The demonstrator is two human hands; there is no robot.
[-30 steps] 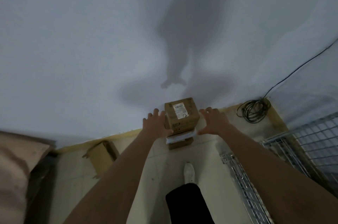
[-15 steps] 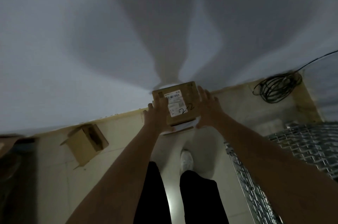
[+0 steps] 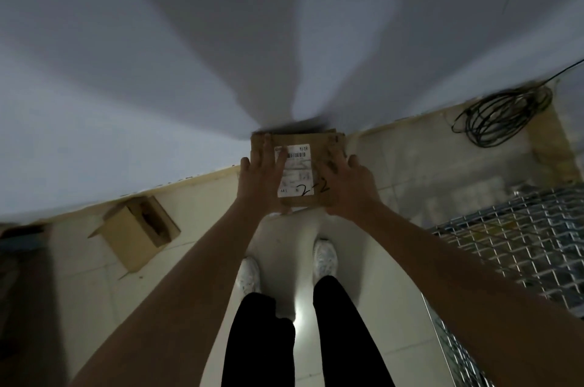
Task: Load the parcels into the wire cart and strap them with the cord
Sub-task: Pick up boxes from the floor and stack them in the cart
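Observation:
A brown cardboard parcel with a white shipping label and a handwritten "2-2" sits by the foot of the wall, straight ahead of me. My left hand lies on its left part, fingers stretched over the top and partly across the label. My right hand lies on its right part, fingers also straight along the top. What is under the parcel is hidden. The wire cart stands to my right. A coil of dark cord lies on the floor in the far right corner.
An open brown carton lies tipped on the tiled floor to the left, against the white wall. My white shoes stand just short of the parcel. A dark object edges the far left.
I have leaned in and down. Both hands moved from the parcel's sides onto its top, and the parcels seen beneath it earlier are now out of sight.

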